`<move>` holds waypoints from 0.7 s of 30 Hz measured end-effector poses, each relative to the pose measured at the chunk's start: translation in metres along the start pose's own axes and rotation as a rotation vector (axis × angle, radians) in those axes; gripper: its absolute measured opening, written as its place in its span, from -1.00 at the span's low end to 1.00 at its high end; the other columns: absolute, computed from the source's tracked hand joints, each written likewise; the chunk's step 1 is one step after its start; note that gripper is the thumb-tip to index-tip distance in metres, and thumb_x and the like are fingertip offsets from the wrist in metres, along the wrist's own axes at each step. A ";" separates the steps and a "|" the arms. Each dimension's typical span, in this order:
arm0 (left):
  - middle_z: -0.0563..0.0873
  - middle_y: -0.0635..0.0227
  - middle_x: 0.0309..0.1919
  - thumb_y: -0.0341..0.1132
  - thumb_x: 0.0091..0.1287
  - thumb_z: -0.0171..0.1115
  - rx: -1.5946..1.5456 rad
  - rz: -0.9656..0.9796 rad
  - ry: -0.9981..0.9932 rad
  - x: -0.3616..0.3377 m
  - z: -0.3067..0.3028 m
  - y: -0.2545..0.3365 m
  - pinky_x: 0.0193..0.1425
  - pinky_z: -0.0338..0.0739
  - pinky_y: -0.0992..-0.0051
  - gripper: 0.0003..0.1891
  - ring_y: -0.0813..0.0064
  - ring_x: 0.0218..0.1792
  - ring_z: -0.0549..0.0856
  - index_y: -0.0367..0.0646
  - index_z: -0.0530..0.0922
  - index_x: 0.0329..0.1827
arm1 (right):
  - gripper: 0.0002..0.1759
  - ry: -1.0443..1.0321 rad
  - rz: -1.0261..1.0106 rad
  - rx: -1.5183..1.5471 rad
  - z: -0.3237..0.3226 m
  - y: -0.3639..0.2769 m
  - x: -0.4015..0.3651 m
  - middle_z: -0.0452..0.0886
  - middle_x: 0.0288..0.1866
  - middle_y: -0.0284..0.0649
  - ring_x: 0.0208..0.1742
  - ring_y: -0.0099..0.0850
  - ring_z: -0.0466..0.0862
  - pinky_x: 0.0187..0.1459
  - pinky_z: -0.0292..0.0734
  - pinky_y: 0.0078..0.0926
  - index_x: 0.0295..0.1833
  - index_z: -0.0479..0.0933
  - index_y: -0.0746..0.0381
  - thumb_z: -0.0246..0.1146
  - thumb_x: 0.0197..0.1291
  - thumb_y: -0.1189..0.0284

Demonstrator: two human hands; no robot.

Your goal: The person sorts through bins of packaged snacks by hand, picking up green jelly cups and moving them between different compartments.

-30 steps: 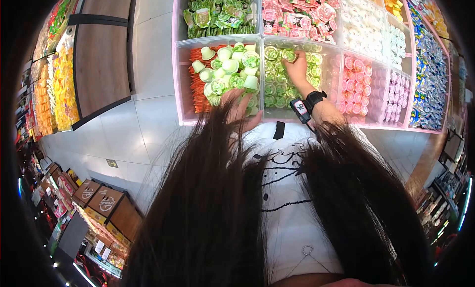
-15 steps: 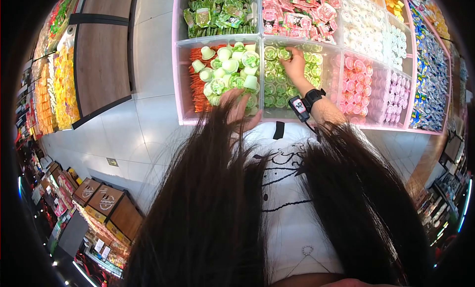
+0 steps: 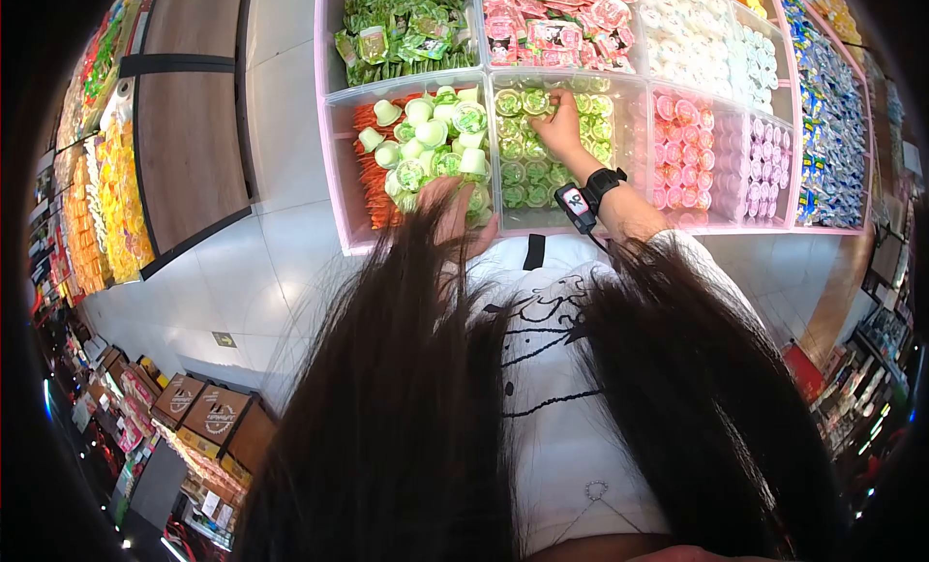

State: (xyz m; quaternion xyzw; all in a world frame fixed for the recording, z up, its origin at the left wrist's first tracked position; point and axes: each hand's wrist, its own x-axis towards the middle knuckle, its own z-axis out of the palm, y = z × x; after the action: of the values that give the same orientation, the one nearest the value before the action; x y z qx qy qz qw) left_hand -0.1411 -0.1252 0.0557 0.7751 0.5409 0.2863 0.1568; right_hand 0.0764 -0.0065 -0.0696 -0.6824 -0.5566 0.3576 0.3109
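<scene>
My right hand [image 3: 557, 126] reaches into a clear compartment where green jelly cups [image 3: 527, 172] stand in rows. Its fingers are closed around a jelly cup [image 3: 535, 101] near the back of the rows. My left hand [image 3: 453, 213], partly covered by hair, is at the front of the compartment to the left. Its thumb and fingers are apart, close to a heap of loose pale green jelly cups [image 3: 432, 132]. Some of these lie upside down, on top of orange-red packets [image 3: 375, 180]. A black strap with a small device [image 3: 578, 206] is on my right wrist.
Clear dividers split the pink-edged display [image 3: 334, 218]. Behind are green packets [image 3: 406, 30] and pink packets [image 3: 556, 30]. Pink jelly cups [image 3: 682, 151] and purple cups [image 3: 767, 165] stand to the right. Long dark hair [image 3: 387, 397] hangs across the lower view.
The view has shifted slightly, so the display appears further left. My right hand stays at the back of the cup rows. My left hand remains beside the loose heap.
</scene>
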 end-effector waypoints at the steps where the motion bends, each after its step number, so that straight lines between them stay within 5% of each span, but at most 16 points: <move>1: 0.39 0.21 -0.05 -0.15 -0.21 0.35 0.006 -0.005 -0.001 0.000 0.000 0.001 0.12 0.16 0.15 -0.44 0.13 0.04 0.34 -0.17 0.45 -0.09 | -0.38 0.005 0.047 0.026 -0.003 -0.005 -0.002 0.34 -0.13 -0.04 -0.37 -0.30 0.45 -0.28 0.43 -0.41 -0.01 0.24 0.33 0.35 -0.26 0.50; 3: 0.39 0.21 -0.05 -0.14 -0.20 0.35 -0.007 0.000 -0.007 -0.001 0.001 -0.001 0.12 0.15 0.15 -0.43 0.13 0.05 0.34 -0.18 0.45 -0.08 | -0.41 0.017 0.140 0.076 -0.011 -0.014 -0.006 0.33 -0.13 -0.03 -0.35 -0.27 0.44 -0.26 0.41 -0.39 -0.04 0.25 0.33 0.33 -0.24 0.47; 9: 0.39 0.20 -0.03 -0.14 -0.17 0.35 -0.002 -0.113 -0.100 0.006 -0.004 0.007 0.16 0.13 0.16 -0.42 0.15 0.07 0.34 -0.20 0.46 -0.04 | -0.55 0.076 -0.038 -0.001 -0.025 -0.053 -0.034 0.37 -0.27 -0.12 -0.34 -0.26 0.42 -0.26 0.38 -0.36 -0.07 0.26 0.28 0.23 -0.09 0.40; 12: 0.38 0.19 -0.01 -0.16 -0.14 0.33 0.086 -0.070 -0.062 0.005 0.001 0.008 0.18 0.12 0.18 -0.45 0.16 0.08 0.33 -0.17 0.47 -0.03 | -0.60 -0.185 -0.522 0.048 -0.037 -0.107 -0.065 0.41 -0.24 -0.09 -0.21 -0.16 0.50 -0.20 0.43 -0.30 -0.08 0.35 0.27 0.22 -0.07 0.36; 14: 0.39 0.19 -0.01 -0.18 -0.12 0.31 0.130 -0.033 -0.061 0.003 0.002 0.008 0.19 0.12 0.19 -0.48 0.17 0.09 0.33 -0.15 0.48 -0.04 | -0.55 -0.523 -0.785 -0.100 -0.039 -0.133 -0.070 0.39 -0.16 -0.11 -0.31 -0.25 0.53 -0.33 0.47 -0.42 -0.01 0.34 0.28 0.23 -0.07 0.42; 21: 0.43 0.15 -0.05 -0.30 -0.09 0.25 0.092 0.010 0.047 -0.003 0.011 0.002 0.21 0.13 0.17 -0.57 0.15 0.10 0.35 -0.20 0.50 -0.08 | -0.59 -0.667 -0.620 -0.291 -0.030 -0.146 -0.072 0.33 -0.01 -0.05 -0.24 -0.13 0.55 -0.26 0.50 -0.31 -0.03 0.37 0.24 0.15 -0.10 0.52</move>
State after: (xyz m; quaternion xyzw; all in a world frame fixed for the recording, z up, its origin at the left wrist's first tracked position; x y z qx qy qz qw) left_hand -0.1336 -0.1278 0.0476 0.7774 0.5530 0.2801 0.1069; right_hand 0.0147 -0.0506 0.0770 -0.3685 -0.8477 0.3658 0.1084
